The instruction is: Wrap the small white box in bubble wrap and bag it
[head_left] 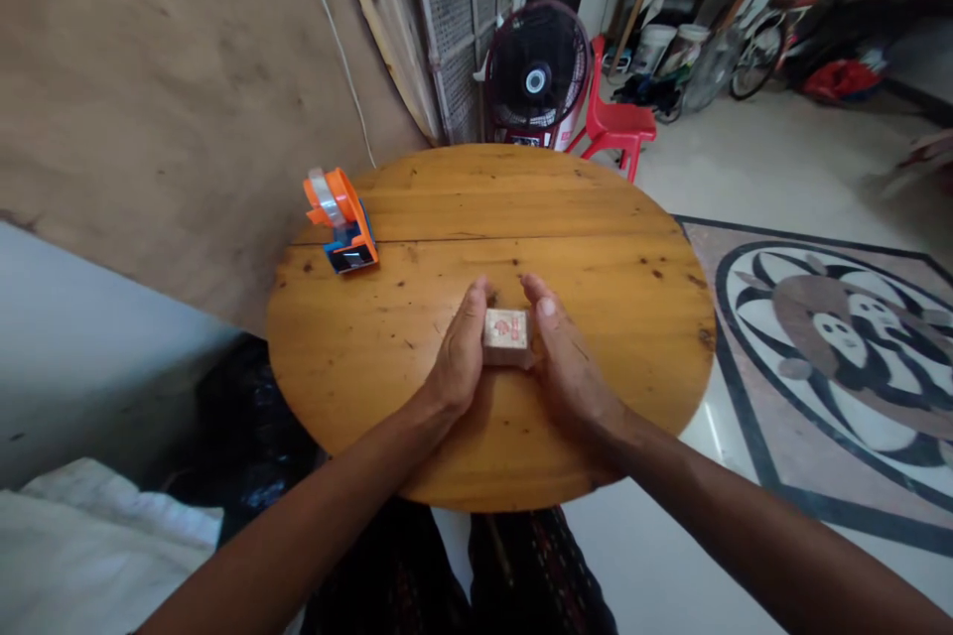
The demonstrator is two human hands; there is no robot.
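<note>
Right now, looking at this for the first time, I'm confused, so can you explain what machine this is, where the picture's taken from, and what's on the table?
There's no machine here, just a person's two bare hands. A camera on that person's head looks forward and down, so the arms reach in from below. The left hand and right hand stand open, palms inward, on either side of a small box with red print on top. Whether both palms press it is hard to tell. Also on the wooden table, toward the left, is an orange and blue tape dispenser.
</note>
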